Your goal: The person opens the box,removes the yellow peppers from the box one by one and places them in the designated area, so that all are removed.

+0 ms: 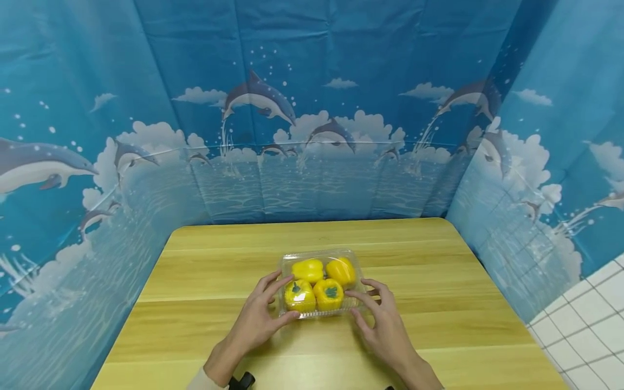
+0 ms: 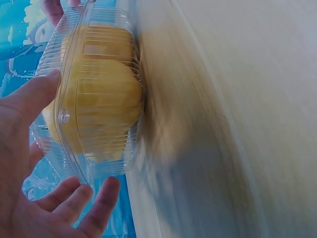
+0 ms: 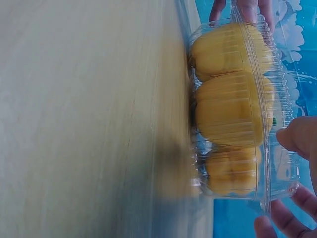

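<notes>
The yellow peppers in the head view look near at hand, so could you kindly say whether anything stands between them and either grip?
Yes, the clear plastic container encloses the yellow peppers, separating them from both the left grip and the right grip; nothing else visible stands in the way.

This is a curtained-off nook, with dolphin-print curtains [image 1: 312, 32] beyond the right hand [image 1: 384, 325], worktop [image 1: 195, 325] below, white tiles [image 1: 578, 327] rightward.
</notes>
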Demonstrator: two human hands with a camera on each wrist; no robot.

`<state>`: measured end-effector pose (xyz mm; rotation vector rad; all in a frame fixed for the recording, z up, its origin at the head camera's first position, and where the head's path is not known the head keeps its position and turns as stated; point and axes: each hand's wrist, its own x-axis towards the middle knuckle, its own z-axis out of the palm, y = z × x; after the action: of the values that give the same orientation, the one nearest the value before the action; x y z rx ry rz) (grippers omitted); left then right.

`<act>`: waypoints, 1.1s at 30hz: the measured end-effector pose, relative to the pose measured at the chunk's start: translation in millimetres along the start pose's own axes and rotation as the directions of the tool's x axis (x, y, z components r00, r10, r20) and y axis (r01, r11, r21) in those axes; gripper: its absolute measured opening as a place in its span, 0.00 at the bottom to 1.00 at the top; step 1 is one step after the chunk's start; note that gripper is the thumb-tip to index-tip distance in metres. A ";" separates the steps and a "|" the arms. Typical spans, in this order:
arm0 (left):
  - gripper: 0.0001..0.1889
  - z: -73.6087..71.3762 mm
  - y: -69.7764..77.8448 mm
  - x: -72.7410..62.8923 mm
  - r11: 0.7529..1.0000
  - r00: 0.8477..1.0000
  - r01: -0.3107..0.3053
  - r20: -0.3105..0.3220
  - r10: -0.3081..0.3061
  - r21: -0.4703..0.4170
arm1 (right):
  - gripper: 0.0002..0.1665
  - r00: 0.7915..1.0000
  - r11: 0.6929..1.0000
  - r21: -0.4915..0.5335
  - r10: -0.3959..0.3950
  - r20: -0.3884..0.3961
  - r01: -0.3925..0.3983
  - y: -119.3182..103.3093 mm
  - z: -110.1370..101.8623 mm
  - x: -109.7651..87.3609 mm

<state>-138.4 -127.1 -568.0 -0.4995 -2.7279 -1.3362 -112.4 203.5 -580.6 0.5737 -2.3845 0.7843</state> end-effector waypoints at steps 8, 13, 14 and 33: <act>0.49 -2.5 -3.6 -1.1 0.997 0.999 -0.002 0.033 0.005 -0.082 | 0.29 1.000 1.000 -0.024 0.007 0.012 -0.007 2.7 -0.1 2.4; 0.51 -6.9 -7.5 -5.7 0.989 0.998 -0.038 0.045 0.045 -0.140 | 0.29 1.000 1.000 -0.022 -0.009 0.009 0.009 3.9 0.0 2.8; 0.51 -7.7 -8.1 -6.5 0.987 0.998 -0.047 0.043 0.054 -0.152 | 0.29 1.000 1.000 -0.020 -0.013 0.009 0.013 4.0 -0.1 2.9; 0.45 -15.4 -16.3 -11.0 0.970 0.999 -0.033 0.010 0.037 -0.239 | 0.31 0.999 0.998 -0.047 -0.044 -0.006 0.044 2.5 4.0 4.1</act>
<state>-134.4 -151.3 -572.9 -0.5718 -2.5680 -1.6681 -118.4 201.9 -581.8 0.6013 -2.3694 0.7086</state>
